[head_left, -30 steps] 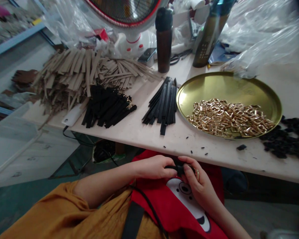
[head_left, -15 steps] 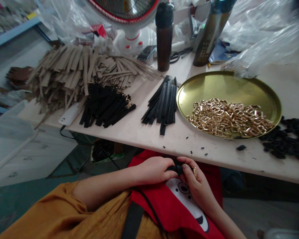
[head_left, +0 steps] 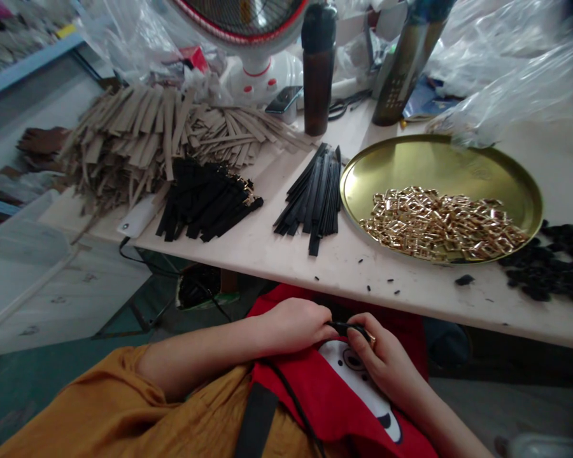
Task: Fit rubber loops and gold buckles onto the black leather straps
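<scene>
Above the red apron on my lap, a black strap (head_left: 342,326) stretches between my two hands. My left hand (head_left: 302,323) is closed around one end of it. Thumb and fingers of my right hand (head_left: 379,348) pinch the other end, where a gold-coloured buckle (head_left: 372,341) shows partly between the fingers. On the table ahead lie a fan of loose black strips (head_left: 315,197) and, further left, a heap of black straps (head_left: 205,203) with gold buckles at their ends. Many gold buckles (head_left: 439,226) fill the front of a round golden tray (head_left: 410,152).
Grey-beige strips (head_left: 134,133) are piled at the left. Black small loops (head_left: 549,267) lie right of the tray. Behind stand a fan (head_left: 253,70), a dark bottle (head_left: 318,76), a tilted bottle (head_left: 396,76) and scissors (head_left: 348,105). The table's front edge (head_left: 286,280) is just beyond my hands.
My hands have drawn slightly apart, and the strap between them now looks straighter and thinner. The right hand has turned a little. The view has shifted slightly.
</scene>
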Motion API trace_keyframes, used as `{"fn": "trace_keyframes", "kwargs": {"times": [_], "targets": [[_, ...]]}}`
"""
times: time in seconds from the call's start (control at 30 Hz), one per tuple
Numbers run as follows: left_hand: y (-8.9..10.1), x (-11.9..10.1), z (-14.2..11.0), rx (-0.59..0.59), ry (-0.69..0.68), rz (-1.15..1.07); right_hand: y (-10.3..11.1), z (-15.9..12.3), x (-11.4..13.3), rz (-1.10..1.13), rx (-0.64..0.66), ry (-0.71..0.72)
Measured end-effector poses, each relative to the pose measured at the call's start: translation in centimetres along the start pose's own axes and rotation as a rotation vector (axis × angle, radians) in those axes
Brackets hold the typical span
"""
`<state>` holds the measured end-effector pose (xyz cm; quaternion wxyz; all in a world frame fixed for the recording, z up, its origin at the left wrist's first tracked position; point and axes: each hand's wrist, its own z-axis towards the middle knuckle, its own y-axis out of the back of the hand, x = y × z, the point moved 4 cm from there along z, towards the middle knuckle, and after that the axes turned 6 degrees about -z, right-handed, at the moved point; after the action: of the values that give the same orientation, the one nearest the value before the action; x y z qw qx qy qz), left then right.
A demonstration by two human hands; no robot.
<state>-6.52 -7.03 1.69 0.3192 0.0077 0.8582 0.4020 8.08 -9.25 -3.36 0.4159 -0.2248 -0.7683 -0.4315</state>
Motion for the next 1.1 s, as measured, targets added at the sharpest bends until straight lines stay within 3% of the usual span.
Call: {"fn": "trace_keyframes", "kwargs": {"times": [0.3,0.53,0.83,0.97,1.1], "targets": [[-3.3,-0.7,-0.6,0.004,-0.059,0.068,-2.2,-1.7,0.3,-0.183,-0.013,0.169],[-2.6,-0.3,-1.3,0.023,-0.025,0.032,-2.5,-2.2,-0.7,-0.065,0.058,0.06],[-4.0,-1.0,-1.5,-0.018,-0.072,0.039,-3.5,-3.0,-0.6,-0.068,-0.031,0.105],[-1.3,-0.5,0.0,-0.099,-0.069,0.076,-0.6,-0.9,0.3,-0.115,-0.115,0.091],[3.0,0.5,3.1,-0.412,0.003,0.119,5.4,3.0,0.9,-0.294,-0.342,0.044]]}}
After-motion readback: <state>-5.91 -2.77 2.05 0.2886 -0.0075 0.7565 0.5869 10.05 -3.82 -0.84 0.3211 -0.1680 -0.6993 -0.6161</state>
